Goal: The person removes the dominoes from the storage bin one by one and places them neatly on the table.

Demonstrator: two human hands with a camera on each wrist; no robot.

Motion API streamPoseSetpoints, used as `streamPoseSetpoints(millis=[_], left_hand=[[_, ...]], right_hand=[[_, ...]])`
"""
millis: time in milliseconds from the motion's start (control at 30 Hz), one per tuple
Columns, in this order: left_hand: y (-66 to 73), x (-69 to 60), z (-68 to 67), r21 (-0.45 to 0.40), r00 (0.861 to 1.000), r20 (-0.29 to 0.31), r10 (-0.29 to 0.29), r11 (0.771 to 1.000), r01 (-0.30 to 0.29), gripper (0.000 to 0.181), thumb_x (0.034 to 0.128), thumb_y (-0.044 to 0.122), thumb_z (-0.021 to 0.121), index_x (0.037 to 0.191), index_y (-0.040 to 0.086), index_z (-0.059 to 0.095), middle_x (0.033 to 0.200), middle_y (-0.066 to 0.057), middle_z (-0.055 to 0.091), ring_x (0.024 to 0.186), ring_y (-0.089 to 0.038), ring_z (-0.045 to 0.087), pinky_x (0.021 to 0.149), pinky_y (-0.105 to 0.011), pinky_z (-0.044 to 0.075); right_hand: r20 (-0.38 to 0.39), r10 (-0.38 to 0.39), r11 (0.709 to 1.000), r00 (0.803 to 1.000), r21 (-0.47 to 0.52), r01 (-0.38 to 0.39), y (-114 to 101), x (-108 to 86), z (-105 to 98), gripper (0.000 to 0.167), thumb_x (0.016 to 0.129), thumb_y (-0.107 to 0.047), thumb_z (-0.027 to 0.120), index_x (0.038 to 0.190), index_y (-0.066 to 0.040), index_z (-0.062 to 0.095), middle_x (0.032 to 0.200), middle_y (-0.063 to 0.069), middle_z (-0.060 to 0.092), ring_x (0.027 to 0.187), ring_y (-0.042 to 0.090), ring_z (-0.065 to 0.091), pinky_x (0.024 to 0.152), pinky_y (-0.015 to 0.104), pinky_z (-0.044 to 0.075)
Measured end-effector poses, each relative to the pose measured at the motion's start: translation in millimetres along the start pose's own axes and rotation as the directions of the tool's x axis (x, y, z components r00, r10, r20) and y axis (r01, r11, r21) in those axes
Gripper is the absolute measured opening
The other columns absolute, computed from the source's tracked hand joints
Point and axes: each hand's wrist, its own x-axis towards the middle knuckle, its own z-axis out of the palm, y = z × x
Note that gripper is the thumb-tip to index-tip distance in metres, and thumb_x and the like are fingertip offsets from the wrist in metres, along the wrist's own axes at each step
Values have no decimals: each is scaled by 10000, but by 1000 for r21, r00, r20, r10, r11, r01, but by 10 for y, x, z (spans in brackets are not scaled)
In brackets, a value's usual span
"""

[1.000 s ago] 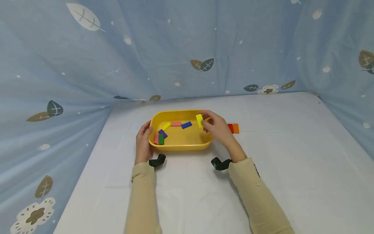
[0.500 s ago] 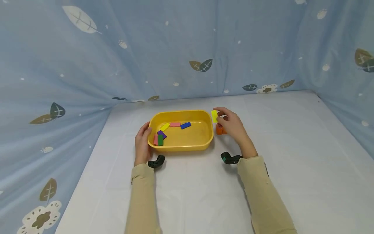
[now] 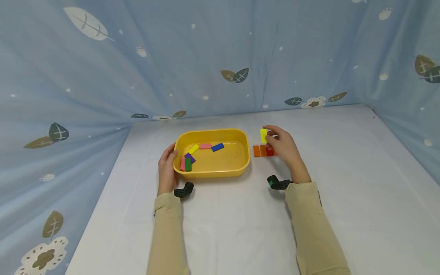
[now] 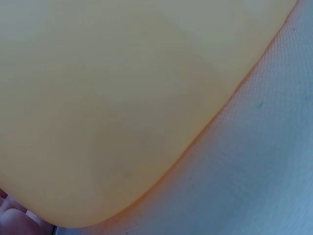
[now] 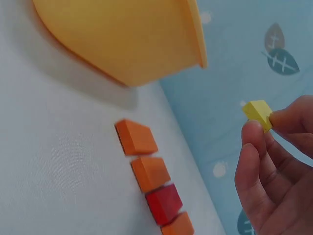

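My left hand (image 3: 166,170) holds the left end of a yellow plastic tray (image 3: 213,174), its thumb at the rim. In the left wrist view the tray wall (image 4: 122,98) fills most of the frame. My right hand (image 3: 286,151) pinches a bright yellow block (image 3: 263,136) between thumb and fingertips, raised off the table. Below it lies a row of small blocks, with an orange block (image 3: 256,151) nearest the tray and a red block (image 3: 270,151) farther right. The right wrist view shows the held yellow block (image 5: 257,113) apart from the row.
Inside the tray lie a blue block (image 3: 217,147), a pink block (image 3: 205,146), a yellow block (image 3: 193,149), a purple block (image 3: 190,157) and a green block (image 3: 188,164), with another pink one. A blue patterned curtain (image 3: 192,68) hangs behind the white table (image 3: 220,225).
My right hand has carried the yellow block from over the tray's right end out to the right, above the row of blocks. The left hand stays at the tray.
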Motion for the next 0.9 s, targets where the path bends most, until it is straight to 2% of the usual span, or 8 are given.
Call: streamPoseSetpoints(millis=[133,167,267,400,500,567,633,900], left_hand=[[4,14,5,7,1000,5,-11,1000,11,367,893,289,526,1248,195,512,1293,35,441,1163,-128,430,941,-214,384],[17,13,9,5,1000,10,-14,1000,14,368,898,280,520,1254,190,506,1296,32,439,1165,-131,429,945,-219,382],[89,-8,32,5,999,22,-23,1000,23,379,907,250,505,1277,168,486,1313,14,428,1177,-150,422,958,-238,373],[167,-61,77,13,1000,28,-12,1000,11,385,917,213,477,1295,143,465,1329,-6,413,1191,-163,411,975,-254,356],[180,-53,85,12,1000,28,-13,1000,12,378,920,206,469,1293,139,466,1330,-5,412,1192,-154,411,976,-248,354],[167,-41,84,7,999,26,-22,1000,22,375,920,202,470,1290,138,469,1326,-2,418,1188,-147,416,973,-242,356],[148,-28,82,7,999,17,-31,999,31,369,920,202,472,1283,143,476,1316,11,428,1178,-137,424,966,-235,362],[20,92,59,-5,999,29,-27,1000,27,367,914,231,489,1277,176,483,1317,23,426,1173,-128,425,953,-221,373]], right_hand=[[-87,-25,999,996,-44,21,559,284,56,318,873,-473,472,1190,-450,474,1053,-74,498,719,135,573,606,273,519],[-101,-27,998,994,-52,22,642,327,58,307,869,-482,471,1176,-462,475,1040,-84,498,711,129,571,638,269,518],[-93,-4,999,996,-46,0,611,301,-10,319,886,-442,466,1204,-417,484,1045,-51,501,721,162,566,610,244,500],[-50,31,1000,998,2,-31,355,113,-136,345,905,-376,463,1239,-298,502,1040,23,505,747,221,546,508,179,446],[-26,58,998,998,28,-57,136,-30,-201,357,911,-294,467,1251,-192,501,1033,94,511,749,269,528,507,256,461],[-20,80,997,997,16,-79,83,-71,-234,362,909,-259,458,1254,-155,497,1015,119,516,726,276,521,508,320,465],[-12,126,992,992,-8,-126,63,-87,-258,361,907,-221,442,1256,-138,489,1007,111,518,715,270,522,513,348,478],[-34,251,967,967,-38,-252,168,-66,-338,382,892,-171,420,1265,-110,479,1020,134,521,679,218,499,523,232,457]])
